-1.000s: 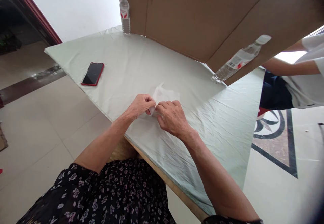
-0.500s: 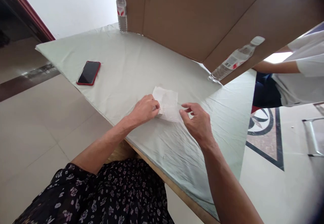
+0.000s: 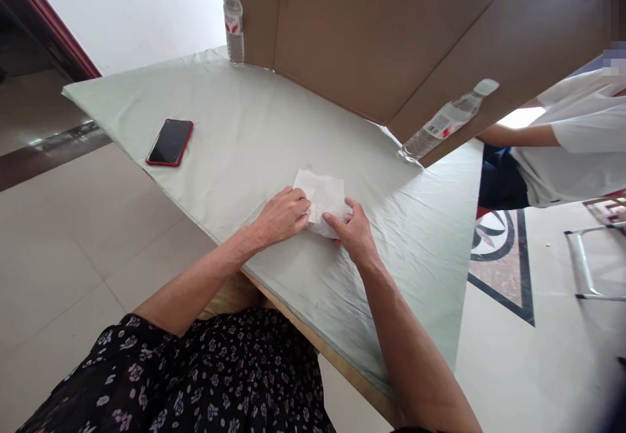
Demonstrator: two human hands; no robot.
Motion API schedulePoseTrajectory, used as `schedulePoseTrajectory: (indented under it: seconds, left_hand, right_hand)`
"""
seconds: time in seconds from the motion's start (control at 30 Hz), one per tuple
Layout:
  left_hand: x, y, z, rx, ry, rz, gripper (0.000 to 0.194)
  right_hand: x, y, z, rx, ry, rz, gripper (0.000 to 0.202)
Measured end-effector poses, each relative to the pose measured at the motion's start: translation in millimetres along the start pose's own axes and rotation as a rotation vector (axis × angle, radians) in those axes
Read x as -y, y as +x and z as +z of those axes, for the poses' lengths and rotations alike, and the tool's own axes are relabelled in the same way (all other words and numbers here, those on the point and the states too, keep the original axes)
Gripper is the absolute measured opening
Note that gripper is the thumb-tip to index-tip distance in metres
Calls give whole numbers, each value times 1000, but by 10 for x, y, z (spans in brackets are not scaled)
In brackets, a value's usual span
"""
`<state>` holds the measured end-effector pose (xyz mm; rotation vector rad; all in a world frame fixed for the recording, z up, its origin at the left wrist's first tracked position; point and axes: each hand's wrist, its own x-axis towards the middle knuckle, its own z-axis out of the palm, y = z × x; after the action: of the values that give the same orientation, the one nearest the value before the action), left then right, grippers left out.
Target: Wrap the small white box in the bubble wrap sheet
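A white tissue [image 3: 320, 188], thin and squarish, lies over the pale green cloth near the middle of the view. My left hand [image 3: 283, 214] is closed at its left edge, fingers bent and pressed together on the tissue's lower left part. Something small and whitish shows beside those fingertips, too small to name. At the lower right edge, my right hand [image 3: 355, 227] has its thumb on top of the tissue and its other fingers at the far side and underneath, partly hidden.
A phone in a red case [image 3: 170, 142] lies on the cloth-covered table [image 3: 244, 133] to the left. Brown cardboard panels [image 3: 342, 35] stand behind, with one upright water bottle [image 3: 233, 25] and another bottle [image 3: 447, 123] against them. A person in a white shirt [image 3: 581, 139] is at the right.
My right hand has moved left from beside the tissue and taken hold of its right edge. The left hand stays at the left edge. The view has shifted slightly.
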<state>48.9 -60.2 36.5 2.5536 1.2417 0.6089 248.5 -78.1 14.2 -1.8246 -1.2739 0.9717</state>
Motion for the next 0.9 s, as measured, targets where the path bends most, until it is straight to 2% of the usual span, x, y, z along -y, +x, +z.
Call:
schedulePoseTrajectory:
  seconds: [0.27, 0.53, 0.63, 0.8, 0.9]
  left_hand:
    - [-49, 66, -64, 100, 98, 0, 23]
    - [-25, 95, -17, 116, -45, -77, 21]
    - [-12, 80, 9, 85, -122, -109, 20]
    - [50, 5, 92, -60, -370, -172, 47]
    - [68, -35, 135, -150, -557, -288, 50]
  right_hand:
    - [135, -100, 128, -39, 191, -97, 87]
    - [385, -147, 282, 23, 317, -144, 93]
    - [433, -171, 295, 57, 303, -119, 94]
    - [456, -238, 261, 119, 158, -129, 81]
    - [414, -267, 246, 156, 66, -198, 73]
